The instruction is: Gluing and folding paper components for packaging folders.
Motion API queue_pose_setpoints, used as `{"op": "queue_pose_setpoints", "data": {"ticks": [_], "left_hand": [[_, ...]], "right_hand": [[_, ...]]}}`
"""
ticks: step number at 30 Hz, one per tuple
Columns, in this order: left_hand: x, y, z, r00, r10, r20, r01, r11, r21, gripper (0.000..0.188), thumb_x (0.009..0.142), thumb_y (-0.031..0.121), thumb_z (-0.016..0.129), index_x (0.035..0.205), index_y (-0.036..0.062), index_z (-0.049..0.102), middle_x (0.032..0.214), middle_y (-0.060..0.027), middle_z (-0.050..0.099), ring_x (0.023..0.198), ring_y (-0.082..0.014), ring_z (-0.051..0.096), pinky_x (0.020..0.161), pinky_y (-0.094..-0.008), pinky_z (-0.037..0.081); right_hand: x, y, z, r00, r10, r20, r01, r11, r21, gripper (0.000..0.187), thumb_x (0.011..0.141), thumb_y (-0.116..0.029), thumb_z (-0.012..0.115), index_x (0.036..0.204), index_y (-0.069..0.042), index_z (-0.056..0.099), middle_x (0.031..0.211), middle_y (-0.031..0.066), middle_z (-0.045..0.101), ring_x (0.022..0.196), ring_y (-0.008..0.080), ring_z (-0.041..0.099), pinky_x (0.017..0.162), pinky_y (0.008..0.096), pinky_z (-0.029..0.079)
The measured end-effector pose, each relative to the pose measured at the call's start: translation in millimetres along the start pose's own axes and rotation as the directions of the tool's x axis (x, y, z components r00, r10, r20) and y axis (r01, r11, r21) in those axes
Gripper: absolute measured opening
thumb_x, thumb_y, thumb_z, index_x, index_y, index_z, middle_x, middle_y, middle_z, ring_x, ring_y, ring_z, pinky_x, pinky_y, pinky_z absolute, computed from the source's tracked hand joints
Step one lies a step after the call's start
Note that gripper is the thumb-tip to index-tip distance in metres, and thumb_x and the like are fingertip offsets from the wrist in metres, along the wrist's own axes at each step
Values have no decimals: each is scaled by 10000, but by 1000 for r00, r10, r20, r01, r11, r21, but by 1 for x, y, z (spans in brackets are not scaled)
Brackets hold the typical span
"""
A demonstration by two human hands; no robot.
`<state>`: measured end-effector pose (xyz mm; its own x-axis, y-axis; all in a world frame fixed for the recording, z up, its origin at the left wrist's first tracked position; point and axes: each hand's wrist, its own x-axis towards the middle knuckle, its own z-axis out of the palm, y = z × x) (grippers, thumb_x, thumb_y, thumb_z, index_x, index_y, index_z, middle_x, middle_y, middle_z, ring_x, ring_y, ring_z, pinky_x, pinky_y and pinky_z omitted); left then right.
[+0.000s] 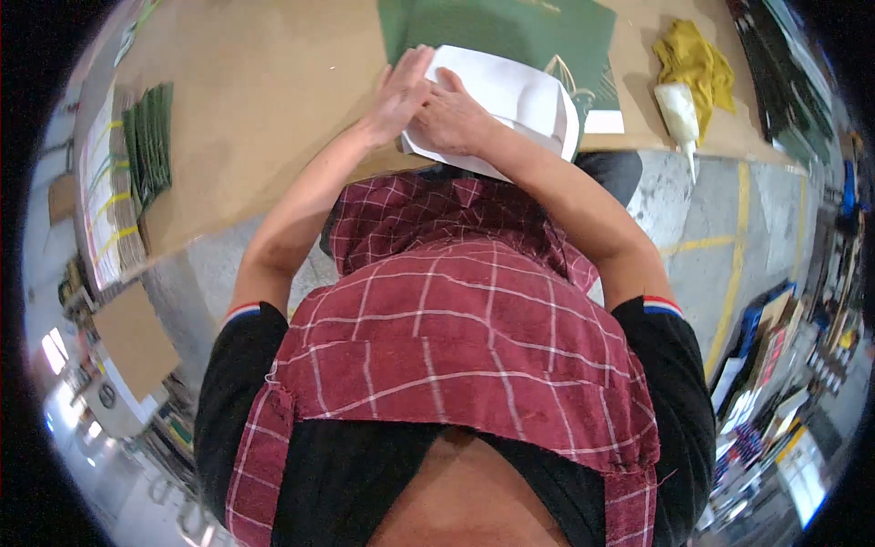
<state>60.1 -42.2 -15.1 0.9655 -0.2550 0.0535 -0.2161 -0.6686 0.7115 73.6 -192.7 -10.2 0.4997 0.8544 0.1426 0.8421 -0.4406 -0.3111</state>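
A white folded sheet of paper point(510, 87) lies at the table's near edge, its right side curling up and its near part hanging slightly over. My left hand point(401, 96) is open, its fingers stretched out along the left edge of the sheet. Flat on the sheet's left part rests my right hand point(453, 118), its thumb apart and its fingertips partly hidden beside the left hand. Under and beyond the white sheet are green printed sheets point(492, 32) with gold line designs.
A white squeeze bottle point(676, 114) lies against a mustard-yellow cloth point(690, 59) on the right. Dark green pieces point(788, 82) are piled at the far right. Strapped stacks point(114, 191) and a dark green bundle point(148, 146) stand on the left of the brown tabletop point(246, 100).
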Motion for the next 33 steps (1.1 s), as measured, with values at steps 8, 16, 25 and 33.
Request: {"op": "queue_pose_setpoints", "data": {"ticks": [8,16,25,33], "left_hand": [[-9,4,33,975,223,-28,-152,746,648,694,855,531,354,1370,95,191,1435,-83,155,1328,-207,126,1042,-496,135],[-42,31,28,994,-25,-106,78,846,528,697,846,480,415,1360,61,198,1423,-117,180,1312,-249,177,1025,-517,148],[-70,33,35,981,41,-191,73,829,555,708,811,499,460,1293,0,315,1361,-165,292,1268,-264,272,966,-573,203],[-69,36,33,982,-117,-150,187,748,637,700,812,476,479,1314,27,288,1392,-146,251,1287,-262,247,966,-590,186]], "right_hand": [[-48,2,-61,918,385,-92,-330,873,358,272,761,-102,509,1019,-77,592,899,91,621,949,278,552,828,369,436],[-166,36,-35,844,368,-390,-369,926,74,559,839,-258,493,1295,3,303,1332,230,298,1233,359,299,1016,451,228],[-101,35,-25,842,518,-152,-537,777,-328,616,859,-450,398,1296,-20,330,1367,115,306,1280,264,249,1028,497,155],[-158,1,-15,909,377,-180,-417,844,-338,511,862,-408,399,1214,-42,446,1290,139,407,1221,271,350,988,450,272]]}}
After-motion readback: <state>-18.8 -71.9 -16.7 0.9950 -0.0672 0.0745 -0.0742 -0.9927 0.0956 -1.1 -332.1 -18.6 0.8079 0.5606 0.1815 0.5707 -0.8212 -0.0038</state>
